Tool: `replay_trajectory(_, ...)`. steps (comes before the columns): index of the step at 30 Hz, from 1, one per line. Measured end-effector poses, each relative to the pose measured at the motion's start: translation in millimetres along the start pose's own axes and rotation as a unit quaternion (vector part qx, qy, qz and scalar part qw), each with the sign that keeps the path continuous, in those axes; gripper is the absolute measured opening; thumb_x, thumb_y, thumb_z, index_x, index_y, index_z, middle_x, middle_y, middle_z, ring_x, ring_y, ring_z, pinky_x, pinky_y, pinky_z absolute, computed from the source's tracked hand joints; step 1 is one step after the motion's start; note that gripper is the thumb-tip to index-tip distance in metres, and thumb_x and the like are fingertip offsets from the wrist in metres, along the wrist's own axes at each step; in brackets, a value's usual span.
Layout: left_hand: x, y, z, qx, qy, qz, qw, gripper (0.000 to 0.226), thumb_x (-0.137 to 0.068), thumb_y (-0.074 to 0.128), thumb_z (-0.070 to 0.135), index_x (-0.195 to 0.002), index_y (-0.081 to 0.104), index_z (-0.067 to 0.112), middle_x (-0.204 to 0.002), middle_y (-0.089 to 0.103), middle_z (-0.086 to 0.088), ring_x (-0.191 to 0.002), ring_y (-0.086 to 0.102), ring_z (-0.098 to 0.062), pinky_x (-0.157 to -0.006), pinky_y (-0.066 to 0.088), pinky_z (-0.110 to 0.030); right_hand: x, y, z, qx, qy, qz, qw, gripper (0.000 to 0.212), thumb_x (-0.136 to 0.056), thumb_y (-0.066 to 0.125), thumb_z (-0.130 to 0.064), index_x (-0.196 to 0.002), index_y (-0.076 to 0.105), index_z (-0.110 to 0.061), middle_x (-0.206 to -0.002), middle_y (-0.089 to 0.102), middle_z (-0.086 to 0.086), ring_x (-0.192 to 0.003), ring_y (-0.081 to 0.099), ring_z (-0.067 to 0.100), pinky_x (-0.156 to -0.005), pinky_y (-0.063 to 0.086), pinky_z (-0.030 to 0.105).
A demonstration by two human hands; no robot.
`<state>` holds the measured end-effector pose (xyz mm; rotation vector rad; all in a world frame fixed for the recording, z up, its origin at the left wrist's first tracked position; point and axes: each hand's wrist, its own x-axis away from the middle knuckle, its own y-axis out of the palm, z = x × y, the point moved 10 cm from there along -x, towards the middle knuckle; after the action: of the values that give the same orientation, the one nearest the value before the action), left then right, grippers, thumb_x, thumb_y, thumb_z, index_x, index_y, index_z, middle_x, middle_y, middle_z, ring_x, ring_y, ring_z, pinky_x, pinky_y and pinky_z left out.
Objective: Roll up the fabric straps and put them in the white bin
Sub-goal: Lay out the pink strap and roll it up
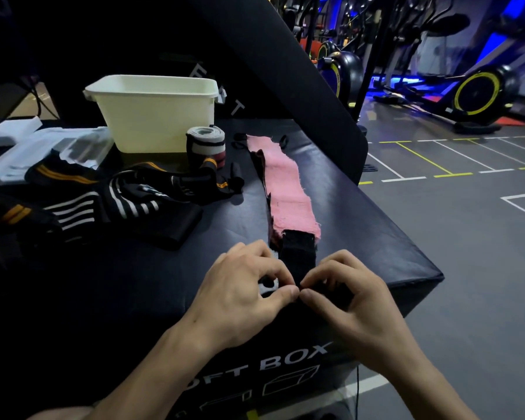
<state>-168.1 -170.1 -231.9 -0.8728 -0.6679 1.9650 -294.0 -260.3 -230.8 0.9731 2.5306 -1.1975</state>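
Observation:
A long pink fabric strap (288, 183) lies stretched across the black soft box (376, 237), running away from me, with a black end patch (299, 256) at the near side. My left hand (243, 292) and my right hand (349, 301) meet at that near end, and the fingers and thumbs of both pinch the black end. The white bin (155, 113) stands at the back left of the box. Beside it stands a rolled grey and maroon strap (206, 145). Several loose black straps with white and orange stripes (109, 201) lie in a heap at the left.
Clear plastic packaging and white foam (28, 147) lie at the far left behind the heap. Small black loops (240, 140) sit near the pink strap's far end. The box's right edge drops to a gym floor with exercise bikes (479, 95).

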Motion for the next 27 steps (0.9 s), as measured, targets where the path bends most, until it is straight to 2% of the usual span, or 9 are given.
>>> replay_trajectory(3, -2.9, 2.0, -1.4, 0.005, 0.002, -0.011, 1.0, 0.016, -0.082, 0.07, 0.056, -0.089, 0.073, 0.041, -0.092, 0.057, 0.017, -0.095, 0.053, -0.001, -0.088, 0.045, -0.032, 3.5, 6.6, -11.0, 0.108, -0.076, -0.015, 0.991, 0.013, -0.085, 0.073, -0.042, -0.09, 0.066, -0.033, -0.092, 0.061, -0.018, -0.085, 0.059, 0.006, -0.072, 0.049, 0.033)
replay_trajectory(6, -3.3, 2.0, -2.4, 0.003, 0.006, -0.011, 1.0, 0.013, -0.084, 0.073, 0.054, -0.089, 0.073, 0.042, -0.093, 0.059, 0.019, -0.096, 0.053, 0.0, -0.089, 0.045, -0.031, 4.3, 6.1, -13.4, 0.183, -0.118, 0.016, 0.976, 0.019, -0.086, 0.065, -0.05, -0.09, 0.068, -0.032, -0.092, 0.062, -0.02, -0.083, 0.055, 0.006, -0.069, 0.047, 0.035)
replay_trajectory(11, -2.6, -4.5, 1.8, 0.004, 0.044, 0.02, 0.999, 0.02, -0.082, 0.072, 0.055, -0.087, 0.069, 0.037, -0.092, 0.06, 0.018, -0.094, 0.057, -0.005, -0.083, 0.048, -0.032, 4.6, 2.3, -12.8, 0.198, -0.128, 0.053, 0.97, 0.019, -0.09, 0.066, -0.046, -0.09, 0.071, -0.028, -0.098, 0.06, -0.012, -0.084, 0.056, 0.015, -0.067, 0.049, 0.038)
replay_trajectory(16, -2.6, -5.2, -0.8, -0.033, 0.081, -0.01, 0.996, 0.025, -0.081, 0.068, 0.064, -0.094, 0.07, 0.042, -0.1, 0.058, 0.024, -0.094, 0.053, -0.002, -0.078, 0.049, -0.029, 0.6, 4.0, -14.2, 0.205, -0.126, 0.058, 0.969, 0.024, -0.095, 0.061, -0.047, -0.089, 0.072, -0.027, -0.09, 0.061, -0.014, -0.081, 0.055, 0.016, -0.068, 0.048, 0.039)
replay_trajectory(19, -5.8, -4.3, -3.5, -0.034, 0.081, -0.009, 0.996, 0.026, -0.082, 0.063, 0.064, -0.095, 0.069, 0.042, -0.099, 0.059, 0.024, -0.093, 0.053, -0.004, -0.076, 0.05, -0.032, -2.1, 4.4, -13.8, 0.216, -0.135, 0.063, 0.965, 0.028, -0.097, 0.059, -0.048, -0.088, 0.073, -0.026, -0.086, 0.062, -0.013, -0.079, 0.055, 0.015, -0.066, 0.047, 0.038)
replay_trajectory(23, -8.9, -4.2, -5.5, -0.016, 0.071, -0.003, 0.997, 0.029, -0.082, 0.062, 0.067, -0.092, 0.071, 0.041, -0.094, 0.061, 0.023, -0.091, 0.053, -0.004, -0.075, 0.047, -0.03, -3.2, 2.9, -15.3, 0.206, -0.144, 0.065, 0.966, 0.027, -0.097, 0.058, -0.046, -0.094, 0.073, -0.024, -0.087, 0.065, -0.012, -0.077, 0.058, 0.016, -0.066, 0.049, 0.038)
replay_trajectory(27, -9.1, -2.4, -9.8, 0.015, 0.049, -0.013, 0.999, 0.027, -0.085, 0.066, 0.066, -0.089, 0.071, 0.04, -0.091, 0.063, 0.021, -0.091, 0.054, -0.006, -0.076, 0.047, -0.029, -3.1, 0.2, -8.2, 0.199, -0.126, 0.047, 0.971, 0.024, -0.091, 0.06, -0.05, -0.097, 0.067, -0.028, -0.088, 0.062, -0.018, -0.081, 0.056, 0.009, -0.07, 0.048, 0.033)
